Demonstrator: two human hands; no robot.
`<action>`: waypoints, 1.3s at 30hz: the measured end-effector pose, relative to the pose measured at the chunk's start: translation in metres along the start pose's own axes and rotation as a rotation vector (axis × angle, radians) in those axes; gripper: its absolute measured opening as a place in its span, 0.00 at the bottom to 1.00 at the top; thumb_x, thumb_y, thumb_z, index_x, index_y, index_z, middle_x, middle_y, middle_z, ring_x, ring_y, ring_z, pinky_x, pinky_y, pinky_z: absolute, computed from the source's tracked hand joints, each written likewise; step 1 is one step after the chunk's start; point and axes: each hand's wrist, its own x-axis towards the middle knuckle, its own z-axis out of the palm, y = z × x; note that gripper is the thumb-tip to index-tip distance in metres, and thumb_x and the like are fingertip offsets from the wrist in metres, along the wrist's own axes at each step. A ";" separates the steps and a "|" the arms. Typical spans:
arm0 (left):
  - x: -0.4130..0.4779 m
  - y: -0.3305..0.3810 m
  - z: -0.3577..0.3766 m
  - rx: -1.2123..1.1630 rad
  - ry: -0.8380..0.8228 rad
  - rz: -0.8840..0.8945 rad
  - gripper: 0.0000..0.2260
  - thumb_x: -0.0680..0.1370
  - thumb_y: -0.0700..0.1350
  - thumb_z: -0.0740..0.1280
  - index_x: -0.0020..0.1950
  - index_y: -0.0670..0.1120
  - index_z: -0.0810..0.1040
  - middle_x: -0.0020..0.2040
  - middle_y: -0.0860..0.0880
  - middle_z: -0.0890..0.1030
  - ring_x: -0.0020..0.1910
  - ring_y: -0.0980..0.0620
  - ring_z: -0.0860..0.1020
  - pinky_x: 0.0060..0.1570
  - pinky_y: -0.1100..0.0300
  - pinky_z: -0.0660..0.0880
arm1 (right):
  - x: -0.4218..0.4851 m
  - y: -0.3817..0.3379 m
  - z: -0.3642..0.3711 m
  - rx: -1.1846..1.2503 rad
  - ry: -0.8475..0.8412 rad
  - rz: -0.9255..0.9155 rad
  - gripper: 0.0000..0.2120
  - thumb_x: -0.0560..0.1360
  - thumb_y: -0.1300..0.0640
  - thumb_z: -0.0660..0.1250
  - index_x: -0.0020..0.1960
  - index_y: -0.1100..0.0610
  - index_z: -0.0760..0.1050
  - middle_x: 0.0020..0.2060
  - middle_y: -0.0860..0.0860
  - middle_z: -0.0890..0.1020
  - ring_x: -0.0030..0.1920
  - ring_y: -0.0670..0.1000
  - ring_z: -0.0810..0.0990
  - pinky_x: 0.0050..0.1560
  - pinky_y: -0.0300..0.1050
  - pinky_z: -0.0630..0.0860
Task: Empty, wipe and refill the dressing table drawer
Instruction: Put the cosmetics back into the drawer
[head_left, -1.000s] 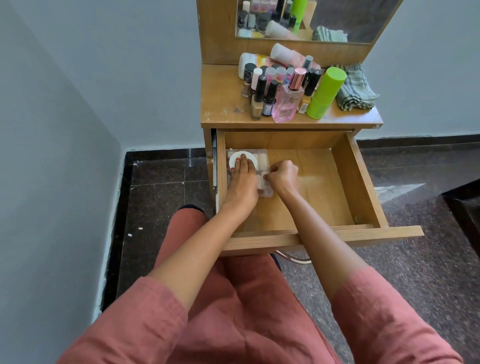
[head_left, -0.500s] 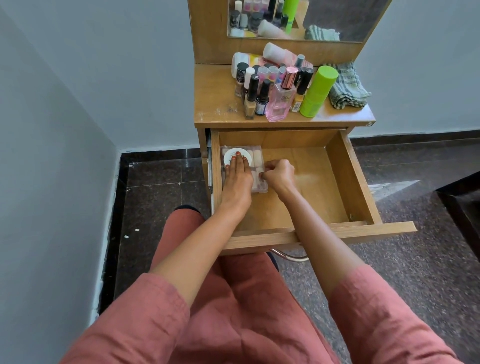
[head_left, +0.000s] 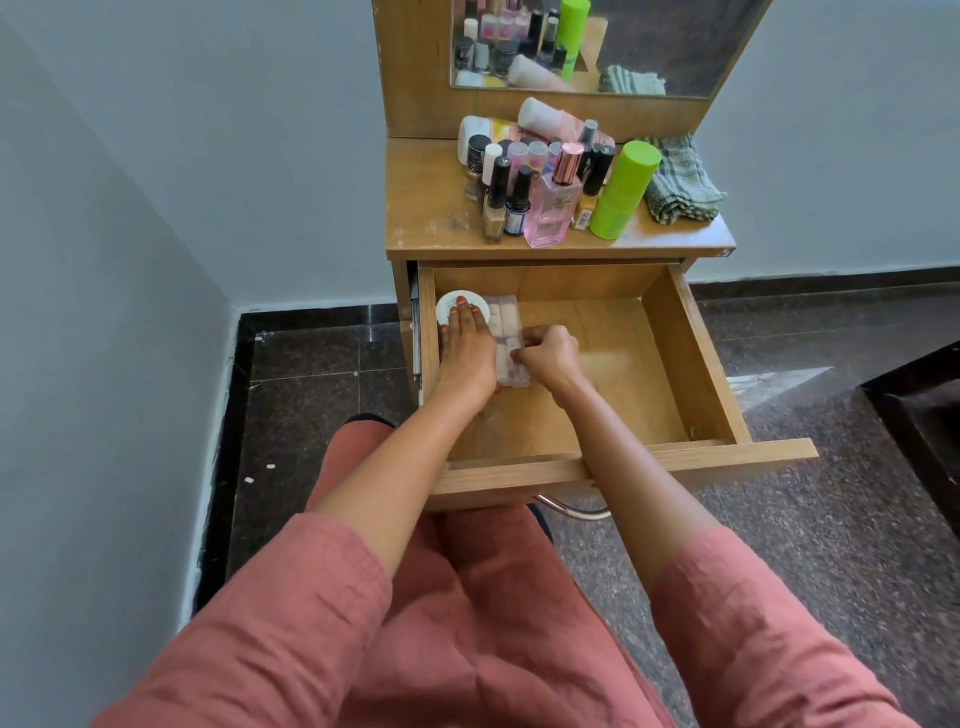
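Observation:
The wooden drawer (head_left: 691, 358) is pulled out of the dressing table. In its far left corner lies a clear plastic case (head_left: 506, 325) with a round white item (head_left: 453, 307) and small pale pieces inside. My left hand (head_left: 466, 353) rests flat on the case, fingers on the white round item. My right hand (head_left: 548, 356) is curled at the case's right edge, fingertips pinching it. The rest of the drawer floor is bare wood.
The tabletop (head_left: 421, 218) holds several cosmetic bottles, among them a pink perfume bottle (head_left: 551, 208) and a green can (head_left: 621, 189). A folded checked cloth (head_left: 678, 182) lies at its right. A mirror (head_left: 649, 41) stands behind. Walls are close on the left; dark floor to the right.
Both hands stay on the case in the drawer's left corner. The right hand's fingers have shifted slightly along the case's right edge. The camera view has moved a little.

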 end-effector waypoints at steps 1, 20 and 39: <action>0.000 0.001 -0.003 -0.009 -0.019 -0.006 0.42 0.73 0.39 0.69 0.74 0.37 0.39 0.75 0.39 0.40 0.75 0.43 0.42 0.73 0.53 0.43 | -0.001 0.000 0.001 -0.039 0.029 -0.027 0.17 0.73 0.67 0.63 0.62 0.65 0.72 0.59 0.59 0.77 0.57 0.56 0.76 0.50 0.42 0.75; 0.000 0.001 0.000 -0.251 0.181 -0.035 0.21 0.82 0.44 0.46 0.75 0.44 0.53 0.71 0.42 0.65 0.66 0.43 0.69 0.66 0.46 0.68 | 0.014 -0.033 0.023 0.038 0.022 -0.201 0.15 0.73 0.66 0.63 0.60 0.64 0.73 0.43 0.51 0.76 0.40 0.47 0.75 0.25 0.22 0.68; -0.008 0.061 -0.080 -0.403 0.836 0.311 0.17 0.73 0.39 0.69 0.61 0.42 0.73 0.59 0.43 0.72 0.59 0.48 0.71 0.59 0.63 0.67 | 0.013 -0.043 -0.117 0.244 0.548 -0.350 0.22 0.66 0.59 0.74 0.58 0.61 0.72 0.51 0.54 0.75 0.47 0.46 0.74 0.51 0.35 0.74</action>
